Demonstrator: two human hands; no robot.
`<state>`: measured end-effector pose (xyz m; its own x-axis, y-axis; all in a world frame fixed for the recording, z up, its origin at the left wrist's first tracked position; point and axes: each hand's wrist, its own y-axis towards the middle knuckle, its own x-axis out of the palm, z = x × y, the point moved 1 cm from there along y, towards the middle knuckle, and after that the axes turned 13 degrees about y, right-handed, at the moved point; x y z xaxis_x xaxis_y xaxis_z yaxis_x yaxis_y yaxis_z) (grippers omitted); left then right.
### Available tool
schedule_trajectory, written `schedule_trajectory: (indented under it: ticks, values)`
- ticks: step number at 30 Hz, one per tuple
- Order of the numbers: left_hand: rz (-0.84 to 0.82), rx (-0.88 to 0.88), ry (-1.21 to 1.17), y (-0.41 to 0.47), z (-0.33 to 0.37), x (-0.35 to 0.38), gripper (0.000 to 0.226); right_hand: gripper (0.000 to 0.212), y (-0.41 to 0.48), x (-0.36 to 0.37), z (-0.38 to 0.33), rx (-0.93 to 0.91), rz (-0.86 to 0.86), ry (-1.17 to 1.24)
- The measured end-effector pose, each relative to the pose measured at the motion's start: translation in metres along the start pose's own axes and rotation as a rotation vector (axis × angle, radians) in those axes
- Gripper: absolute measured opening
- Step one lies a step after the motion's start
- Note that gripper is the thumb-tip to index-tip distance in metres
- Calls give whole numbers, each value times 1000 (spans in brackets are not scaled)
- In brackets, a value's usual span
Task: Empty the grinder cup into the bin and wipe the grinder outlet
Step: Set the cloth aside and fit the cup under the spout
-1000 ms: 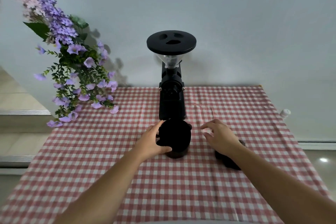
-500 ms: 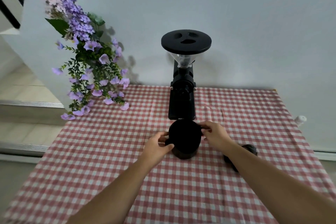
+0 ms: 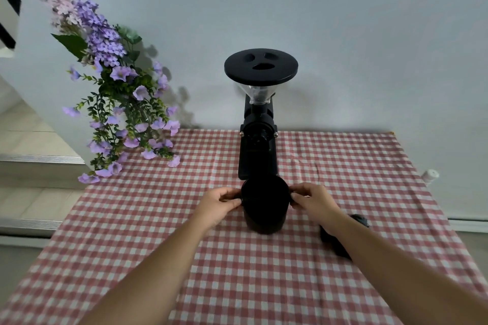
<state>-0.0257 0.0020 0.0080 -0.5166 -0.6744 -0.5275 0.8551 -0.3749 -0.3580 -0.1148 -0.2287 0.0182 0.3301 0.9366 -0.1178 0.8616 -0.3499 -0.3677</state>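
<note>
A black grinder cup stands on the checked tablecloth just in front of the black coffee grinder. The grinder has a round black lid and a clear hopper. My left hand pinches the cup's rim on its left side. My right hand pinches the rim on its right side. The cup's inside looks dark and I cannot tell what is in it. The grinder's outlet is hidden behind the cup.
A small black object lies on the cloth under my right forearm. A bunch of purple flowers stands at the table's back left corner. A small white object sits past the table's right edge. The wall is close behind the grinder.
My right hand came in from the cloth to the cup's right rim. My left hand shifted from wrapping the cup's side to pinching its rim. The camera view shifted.
</note>
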Motion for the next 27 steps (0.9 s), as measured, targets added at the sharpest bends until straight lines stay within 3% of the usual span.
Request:
schedule_trajectory:
  ticks: [11,27]
  values:
    - [91,7,45,51,15,-13,29,22,40,16,-18,12,88,-48]
    - [69,21,172,59,4,-13,35,22,47,16,-9,18,35,-178]
